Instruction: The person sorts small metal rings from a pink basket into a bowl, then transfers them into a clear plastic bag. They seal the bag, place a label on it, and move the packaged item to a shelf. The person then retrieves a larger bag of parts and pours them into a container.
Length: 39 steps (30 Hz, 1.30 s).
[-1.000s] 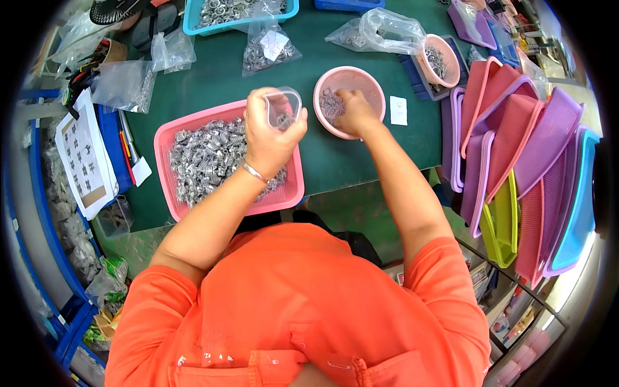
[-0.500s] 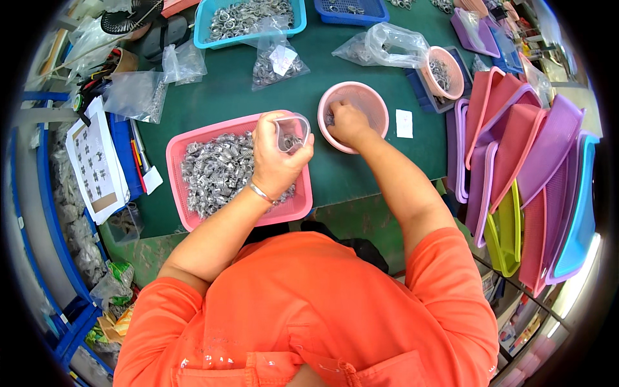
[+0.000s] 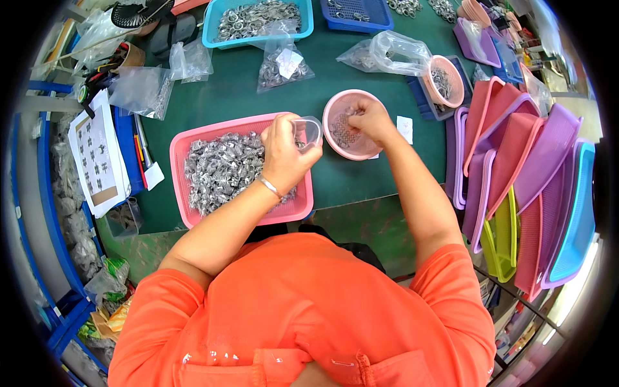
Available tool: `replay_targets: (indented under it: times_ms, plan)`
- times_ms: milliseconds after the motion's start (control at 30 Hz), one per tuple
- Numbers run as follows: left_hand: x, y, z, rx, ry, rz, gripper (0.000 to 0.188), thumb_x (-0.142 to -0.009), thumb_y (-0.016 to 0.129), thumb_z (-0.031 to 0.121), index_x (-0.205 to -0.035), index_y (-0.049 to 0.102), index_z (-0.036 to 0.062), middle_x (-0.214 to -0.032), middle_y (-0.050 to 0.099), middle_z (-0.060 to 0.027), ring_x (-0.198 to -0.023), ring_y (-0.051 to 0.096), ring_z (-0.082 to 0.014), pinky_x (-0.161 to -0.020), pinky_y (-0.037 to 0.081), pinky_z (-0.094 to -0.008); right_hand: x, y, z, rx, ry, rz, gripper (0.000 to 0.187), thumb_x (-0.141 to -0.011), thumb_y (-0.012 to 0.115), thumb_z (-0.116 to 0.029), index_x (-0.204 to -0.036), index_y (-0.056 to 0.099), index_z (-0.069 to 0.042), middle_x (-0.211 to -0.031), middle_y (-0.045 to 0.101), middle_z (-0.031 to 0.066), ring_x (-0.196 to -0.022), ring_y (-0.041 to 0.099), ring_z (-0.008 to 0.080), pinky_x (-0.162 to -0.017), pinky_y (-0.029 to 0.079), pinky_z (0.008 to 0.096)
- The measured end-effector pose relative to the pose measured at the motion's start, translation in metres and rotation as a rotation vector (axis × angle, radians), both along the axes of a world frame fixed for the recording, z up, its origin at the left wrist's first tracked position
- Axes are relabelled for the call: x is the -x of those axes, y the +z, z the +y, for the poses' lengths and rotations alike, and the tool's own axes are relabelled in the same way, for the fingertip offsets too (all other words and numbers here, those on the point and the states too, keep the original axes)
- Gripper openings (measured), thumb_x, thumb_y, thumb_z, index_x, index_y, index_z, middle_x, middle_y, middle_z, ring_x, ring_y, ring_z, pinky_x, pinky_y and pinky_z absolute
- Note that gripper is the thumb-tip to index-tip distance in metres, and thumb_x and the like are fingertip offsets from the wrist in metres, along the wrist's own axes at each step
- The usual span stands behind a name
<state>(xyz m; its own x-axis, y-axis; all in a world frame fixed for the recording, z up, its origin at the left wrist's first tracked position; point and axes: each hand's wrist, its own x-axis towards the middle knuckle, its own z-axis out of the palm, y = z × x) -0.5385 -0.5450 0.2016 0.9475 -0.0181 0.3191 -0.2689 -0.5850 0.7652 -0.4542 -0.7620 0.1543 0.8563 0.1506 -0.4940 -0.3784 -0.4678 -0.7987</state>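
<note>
white paper sheets [image 3: 97, 158] with small dark marks at the far left, on a blue tray. clear plastic bags [image 3: 138, 90] just above, up near the bench's back edge. green bench [image 3: 219, 100] under all of it. next, pink tray [image 3: 184, 145] full of shiny little metal springs [image 3: 219, 168]. left hand [image 3: 284, 155] over the tray's right side, fingers curled tight around a small clear cup [image 3: 308, 131], cup tipped toward the right. thin silver band on that wrist. just right of the cup, round pink bowl [image 3: 335, 109] with some metal bits inside. right hand [image 3: 369, 119] down in the bowl, fingers bunched together on the bits; cannot tell how many pinched. small white card [image 3: 405, 129] right beside the bowl. further back, blue-green basket [image 3: 258, 19] of metal rings and a bag of parts [image 3: 280, 64] in front of it. another pink bowl [image 3: 445, 80] up to the right with a clear bag [image 3: 387, 51] by it. at the far right, stack of pink, purple, green and blue trays [image 3: 529, 180] leaning on their sides.
</note>
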Motion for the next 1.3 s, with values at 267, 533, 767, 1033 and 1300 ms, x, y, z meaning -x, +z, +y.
replay_targets:
  times_ms: [267,533,767,1033,1300]
  plan:
    - [-0.005,-0.008,-0.019,-0.119,0.04,-0.043,0.043,-0.064,0.073,0.021,-0.094,0.047,0.0048,-0.083,0.052,-0.0088,-0.08,0.053,-0.0274,-0.073,0.034,-0.0404,0.028,0.128,0.054,0.204,0.525,-0.545,0.02,-0.064,0.062,-0.005,-0.084,0.063,0.001,-0.08,0.061,0.0173,-0.079,0.062,0.0296,-0.07,0.049,0.0362]
    - [-0.003,-0.01,-0.019,-0.119,0.066,-0.04,0.043,-0.066,0.073,0.023,-0.095,0.047,0.0048,-0.081,0.053,-0.0075,-0.076,0.054,-0.025,-0.072,0.035,-0.0389,0.029,0.123,0.05,-0.125,0.248,-0.421,0.021,-0.072,0.058,-0.002,-0.092,0.062,0.001,-0.084,0.065,0.0162,-0.079,0.065,0.0247,-0.069,0.05,0.0334]
    - [0.004,-0.004,-0.01,-0.023,0.082,-0.029,0.041,-0.066,0.072,0.018,-0.097,0.049,0.004,-0.085,0.056,-0.0077,-0.075,0.053,-0.0236,-0.076,0.038,-0.037,0.006,0.014,0.032,0.72,0.338,0.274,0.038,-0.082,0.057,-0.033,-0.104,0.063,-0.002,-0.107,0.061,0.018,-0.098,0.06,0.0305,-0.084,0.047,0.0377]
    - [0.008,-0.002,-0.008,0.067,0.083,-0.016,0.04,-0.064,0.071,0.019,-0.094,0.048,0.0057,-0.08,0.051,-0.0058,-0.075,0.052,-0.0234,-0.076,0.035,-0.0383,0.014,-0.002,0.06,0.754,0.212,0.111,0.029,-0.082,0.048,-0.007,-0.106,0.063,-0.002,-0.116,0.057,0.0183,-0.109,0.055,0.0312,-0.089,0.046,0.0381]
    - [0.008,-0.002,-0.008,-0.047,0.047,-0.076,0.043,-0.064,0.071,0.02,-0.096,0.047,0.0052,-0.084,0.052,-0.0092,-0.08,0.052,-0.0274,-0.076,0.034,-0.0405,0.015,0.005,0.025,0.527,0.123,0.052,0.022,-0.068,0.064,-0.007,-0.088,0.065,-0.001,-0.09,0.065,0.0175,-0.088,0.063,0.0272,-0.075,0.051,0.035]
